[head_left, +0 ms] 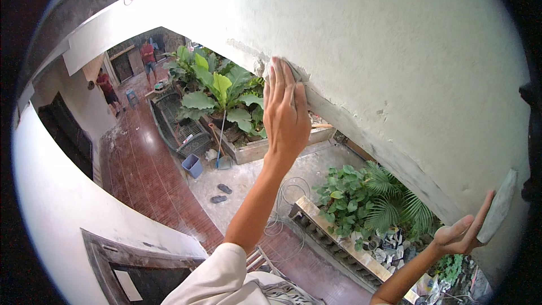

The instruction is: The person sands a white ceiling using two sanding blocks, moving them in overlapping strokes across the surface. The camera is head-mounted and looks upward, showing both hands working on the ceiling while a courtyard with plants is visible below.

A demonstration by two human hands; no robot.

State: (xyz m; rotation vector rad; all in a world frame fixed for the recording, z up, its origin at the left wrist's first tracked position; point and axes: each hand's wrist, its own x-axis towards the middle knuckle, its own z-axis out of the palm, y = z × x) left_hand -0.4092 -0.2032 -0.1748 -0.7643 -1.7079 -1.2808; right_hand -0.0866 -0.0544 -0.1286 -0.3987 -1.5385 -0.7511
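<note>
My left hand (287, 99) reaches up to the lower edge of a pale plastered wall (367, 34). Its fingers are stretched out and lie flat on a chipped, rough patch (259, 66) there. Whether anything thin is under the fingers, I cannot tell. Lower on the right, my right hand (458, 236) holds a flat grey slab (499, 208) on its outstretched fingers, thumb apart. The slab is tilted nearly upright beside the wall face; whether it touches the wall I cannot tell.
Far below lie a red-brown tiled floor (149, 175), a blue bin (192, 165), sandals (221, 193) and a coiled hose (293, 192). Plants (223, 87) fill a bed. Two people (148, 56) stand at the far left. A ladder (259, 262) shows beneath me.
</note>
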